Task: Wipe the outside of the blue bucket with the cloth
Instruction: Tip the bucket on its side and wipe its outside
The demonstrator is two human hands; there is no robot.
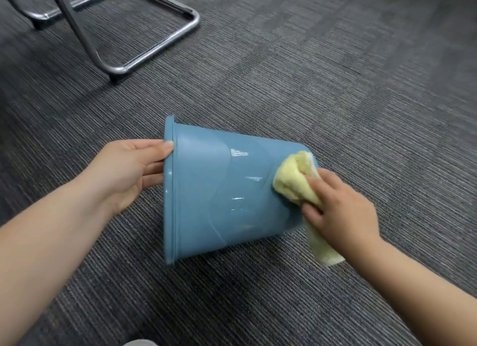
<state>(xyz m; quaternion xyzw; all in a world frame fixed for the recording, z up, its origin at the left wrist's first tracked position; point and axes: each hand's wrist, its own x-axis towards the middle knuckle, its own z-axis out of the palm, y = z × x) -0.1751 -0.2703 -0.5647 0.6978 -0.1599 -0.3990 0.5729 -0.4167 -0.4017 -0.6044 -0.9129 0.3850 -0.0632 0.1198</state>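
Grey ribbed carpet (335, 74) fills the view, with a chrome chair base (144, 59) at the upper left, well apart from our work. We have the blue bucket (219, 190) lying on its side on the carpet in the middle, wide rim to the left, narrow bottom end to the right. Our left hand (129, 170) holds the rim: thumb on the outer edge of the rim, fingers going past the rim and hidden, so closed on the rim. Our right hand (340, 211) is at the bucket's bottom end, fingers curled tight around the yellow cloth (291, 183). Bunched part of the cloth sticks out up and left of that hand and presses on the bucket's outer wall near the base. Loose tail of the cloth hangs below the hand, down toward the carpet just beside the bucket. Slight blur on both hands.
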